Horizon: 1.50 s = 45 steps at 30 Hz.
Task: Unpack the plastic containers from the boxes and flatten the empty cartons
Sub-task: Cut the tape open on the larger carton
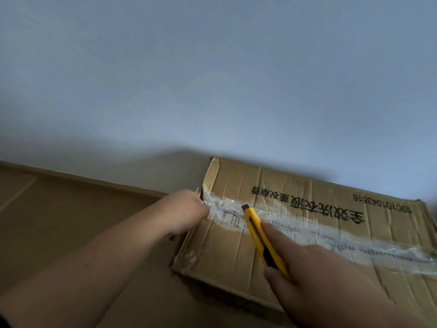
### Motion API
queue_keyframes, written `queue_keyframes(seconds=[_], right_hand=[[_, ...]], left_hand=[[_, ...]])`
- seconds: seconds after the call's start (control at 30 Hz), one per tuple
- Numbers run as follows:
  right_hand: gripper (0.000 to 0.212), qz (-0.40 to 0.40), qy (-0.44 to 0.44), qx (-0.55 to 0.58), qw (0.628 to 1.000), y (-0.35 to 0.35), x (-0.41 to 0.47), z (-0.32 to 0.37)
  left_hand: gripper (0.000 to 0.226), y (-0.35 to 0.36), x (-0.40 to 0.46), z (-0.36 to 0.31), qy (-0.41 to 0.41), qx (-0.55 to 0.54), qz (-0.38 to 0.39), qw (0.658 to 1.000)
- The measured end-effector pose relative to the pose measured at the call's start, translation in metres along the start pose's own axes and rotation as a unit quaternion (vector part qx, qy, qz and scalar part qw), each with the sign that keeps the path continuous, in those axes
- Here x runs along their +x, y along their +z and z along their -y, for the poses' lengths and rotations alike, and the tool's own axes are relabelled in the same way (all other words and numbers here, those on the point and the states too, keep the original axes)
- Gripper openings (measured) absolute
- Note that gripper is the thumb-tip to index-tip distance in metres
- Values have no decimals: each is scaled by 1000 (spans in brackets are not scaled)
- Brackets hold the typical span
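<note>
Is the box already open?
No, the cardboard box has its flaps down, with clear tape running along the top seam.

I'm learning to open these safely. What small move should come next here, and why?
Probably draw the yellow utility knife, held in the right hand, along the clear tape: the cardboard box is still taped shut, and the left hand steadies its end.

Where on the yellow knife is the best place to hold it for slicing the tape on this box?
Hold the knife by its rear half, coming from the near side, as the right hand does: forefinger along the top, thumb on the side. The long, thin body slants up to a tip resting on the tape, so a rear grip keeps fingers clear. The left hand holds the box at its far-left edge.
</note>
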State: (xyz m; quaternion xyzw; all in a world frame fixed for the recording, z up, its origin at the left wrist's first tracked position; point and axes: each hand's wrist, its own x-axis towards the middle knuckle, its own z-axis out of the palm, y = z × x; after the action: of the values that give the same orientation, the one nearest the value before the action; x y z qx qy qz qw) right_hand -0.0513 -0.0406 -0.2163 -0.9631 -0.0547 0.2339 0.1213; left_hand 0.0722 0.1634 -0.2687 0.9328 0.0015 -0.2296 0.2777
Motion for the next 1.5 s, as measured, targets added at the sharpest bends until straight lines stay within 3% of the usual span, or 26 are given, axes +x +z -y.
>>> queue_keyframes(seconds=[0.13,0.4,0.53,0.7,0.8,0.93,1.0,1.17,1.5], right_hand=[[72,-21,6,13,1000,-2,-2,-13],[70,-66,-26,41,997,-1,-5,-22],[71,-67,-50,28,996,1,-2,-18],[58,-85,-40,-5,996,2,9,-26],[44,-121,-27,4,992,2,14,-35],[9,-151,-8,28,988,3,28,-43],[4,-158,0,41,987,4,37,-40],[11,-154,-30,39,987,11,58,-34],[23,-140,-59,13,988,12,59,-45]], left_hand=[[26,-1,2,-6,-70,-199,13,977],[18,1,8,11,-119,-419,63,898],[32,1,9,13,-87,-378,96,917],[22,4,14,19,6,-281,69,957],[13,7,16,24,35,-203,11,979],[30,8,14,23,45,-77,-30,996],[35,11,15,21,46,-21,-68,996],[32,13,21,26,18,-124,-36,991],[33,-4,7,30,-28,-140,40,989]])
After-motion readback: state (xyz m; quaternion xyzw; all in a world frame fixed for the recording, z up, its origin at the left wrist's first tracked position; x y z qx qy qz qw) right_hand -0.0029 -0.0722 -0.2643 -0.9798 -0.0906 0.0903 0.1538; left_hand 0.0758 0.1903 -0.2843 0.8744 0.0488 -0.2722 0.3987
